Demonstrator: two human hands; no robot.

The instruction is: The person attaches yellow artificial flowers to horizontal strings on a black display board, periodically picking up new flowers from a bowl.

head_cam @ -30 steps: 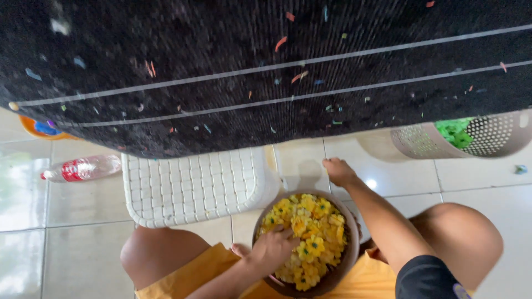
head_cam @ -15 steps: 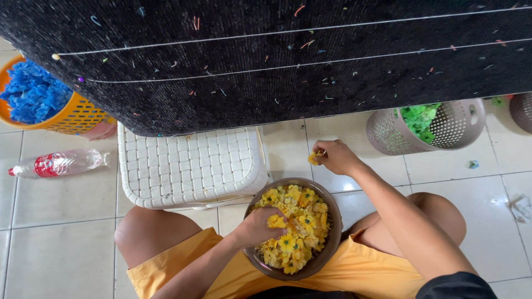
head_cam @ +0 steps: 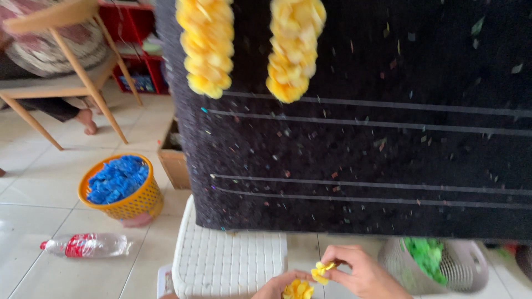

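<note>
1. The right hand (head_cam: 363, 271) pinches a yellow flower (head_cam: 320, 269) in narrow fingers.
2. The left hand (head_cam: 280, 284), just left and lower, seems closed on more yellow flowers (head_cam: 298, 289), partly cut off.

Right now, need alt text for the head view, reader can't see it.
At the bottom edge, the right hand pinches a small yellow flower piece while the left hand touches more yellow pieces. Above hangs a black panel crossed by pale strings, with two yellow garlands. A basket of blue pieces stands left.
</note>
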